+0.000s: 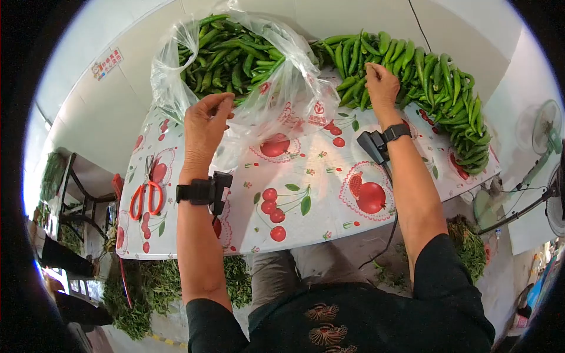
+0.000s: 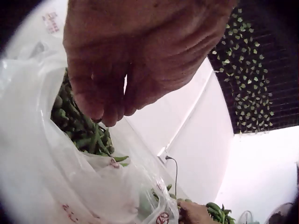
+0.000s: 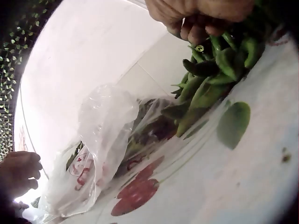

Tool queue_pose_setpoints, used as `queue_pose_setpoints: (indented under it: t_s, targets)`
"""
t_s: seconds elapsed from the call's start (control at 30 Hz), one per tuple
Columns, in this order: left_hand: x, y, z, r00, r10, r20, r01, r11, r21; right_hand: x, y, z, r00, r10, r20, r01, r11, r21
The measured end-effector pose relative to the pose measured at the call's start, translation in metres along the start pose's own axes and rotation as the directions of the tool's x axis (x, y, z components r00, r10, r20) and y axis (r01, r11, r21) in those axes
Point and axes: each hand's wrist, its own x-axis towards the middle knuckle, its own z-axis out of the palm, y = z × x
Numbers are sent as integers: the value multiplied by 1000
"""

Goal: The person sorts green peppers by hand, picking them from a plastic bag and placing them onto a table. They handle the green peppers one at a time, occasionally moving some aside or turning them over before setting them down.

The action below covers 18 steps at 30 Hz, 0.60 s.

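While a pair of orange-handled scissors [image 1: 148,178] lies near the left edge of the table [image 1: 321,203], blades towards the far edge, the left hand [image 1: 203,126] hangs just to their right, above the near rim of a clear plastic bag [image 1: 276,112]. Its fingers are loosely bent, with the tips close together and the thumb near them, and they hold nothing that shows; a black strap [image 1: 194,192] circles that wrist. The bag sits by the far edge, left of its middle, its mouth spread wide around a heap of green peppers [image 1: 226,65], and its loose, red-printed side spills towards the middle of the cloth. To the right of the bag, the right hand [image 1: 382,88] is at the left part of a long pile of green peppers [image 1: 447,97], its fingers bent downward; whether they are clamped on a pepper or only touch the pile, I cannot tell. From there the pile runs along the far edge and bends down the right edge, ending just short of the near right corner. Beyond that edge, well apart from the peppers, stands a fan [image 1: 547,126].
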Motion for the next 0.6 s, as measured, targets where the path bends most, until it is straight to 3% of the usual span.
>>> queue_pose_setpoints:
  t_s: [0.07, 0.13, 0.17, 0.2, 0.27, 0.3, 0.33, 0.4, 0.43, 0.47, 0.5, 0.53, 0.6]
  targets:
    - [0, -1, -6, 999, -8, -36, 8, 1000, -1, 0, 2, 4, 1000, 22, 6, -22, 999, 32]
    - [-1, 2, -11, 998, -46, -30, 46, 999, 11, -1, -14, 1, 995, -82, -55, 89, 984, 153]
    - [1, -4, -12, 998, -46, -36, 46, 999, 15, -3, -23, 0, 997, -67, -32, 73, 975, 209]
    - [5, -15, -11, 1000, 27, -12, -26, 997, 66, -8, -39, -2, 997, -68, -31, 73, 974, 215]
    - [8, -27, -9, 995, 100, 14, -101, 988, 119, -22, -71, -4, 974, -216, 67, 194, 950, 245]
    - [8, -28, -5, 973, 220, 66, -230, 939, 257, -31, -84, -2, 944, -293, 151, 246, 932, 267]
    - [8, -28, -2, 936, 325, 134, -352, 854, 383, -40, -96, 1, 901, -367, 232, 295, 909, 294]
    - [8, -30, 4, 941, 299, 159, -339, 843, 417, -54, -117, 4, 740, -599, 306, 491, 792, 363]
    - [7, -36, 6, 934, 292, 205, -356, 747, 561, -59, -125, 8, 735, -608, 301, 496, 784, 372]
    - [7, -42, 7, 929, 273, 250, -369, 628, 685, -65, -133, 13, 633, -693, 345, 582, 720, 377]
    - [11, -49, 4, 940, 91, 329, -308, 640, 704, -72, -139, 18, 523, -761, 385, 658, 647, 385]
    - [9, -43, 1, 940, 91, 328, -309, 633, 710, -80, -144, 26, 526, -762, 378, 656, 646, 390]
    - [-1, -34, -3, 901, -31, 432, -322, 620, 715, -93, -152, 43, 327, -835, 442, 795, 496, 350]
